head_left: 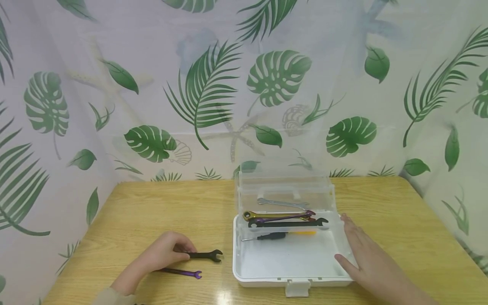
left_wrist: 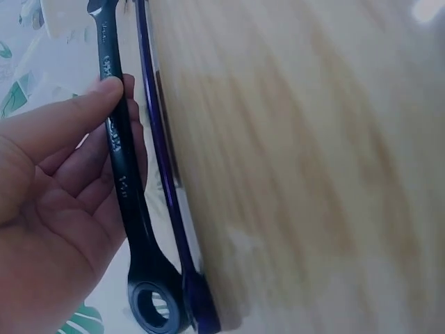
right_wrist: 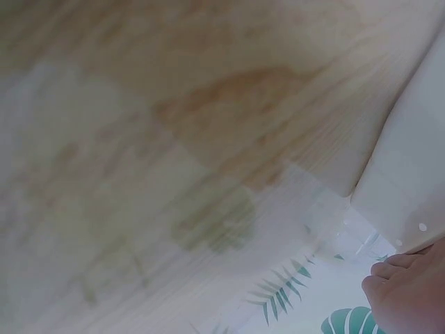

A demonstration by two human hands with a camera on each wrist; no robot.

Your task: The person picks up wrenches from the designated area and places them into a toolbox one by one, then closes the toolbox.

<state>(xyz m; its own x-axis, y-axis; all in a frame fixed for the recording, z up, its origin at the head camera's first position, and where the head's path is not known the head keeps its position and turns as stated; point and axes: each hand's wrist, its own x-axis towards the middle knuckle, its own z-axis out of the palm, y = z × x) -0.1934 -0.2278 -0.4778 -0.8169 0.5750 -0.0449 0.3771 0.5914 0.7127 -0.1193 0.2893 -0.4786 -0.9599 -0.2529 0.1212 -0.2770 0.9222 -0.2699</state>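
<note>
Between thumb and fingers, my left hand [head_left: 164, 250] grips a black combination wrench [head_left: 206, 255] by its shaft. Its open end points right in the head view, and its ring end [left_wrist: 158, 306] shows in the left wrist view. Just nearer the table's front lies a purple wrench [head_left: 183, 273], close alongside the black one. My right hand [head_left: 364, 256], fingers straight, rests against the right wall of a white toolbox [head_left: 267, 281]. Only part of that hand [right_wrist: 410, 289] appears in the right wrist view, beside the box's white side.
Inside the open box, a clear raised tray [head_left: 244, 231] carries a silver wrench [head_left: 282, 203], a gold ratchet wrench [head_left: 253, 216], a purple wrench [head_left: 282, 217] and a black wrench [head_left: 289, 224]. Below lies a black-handled screwdriver [head_left: 272, 236]. A white latch [head_left: 297, 289] hangs in front.
</note>
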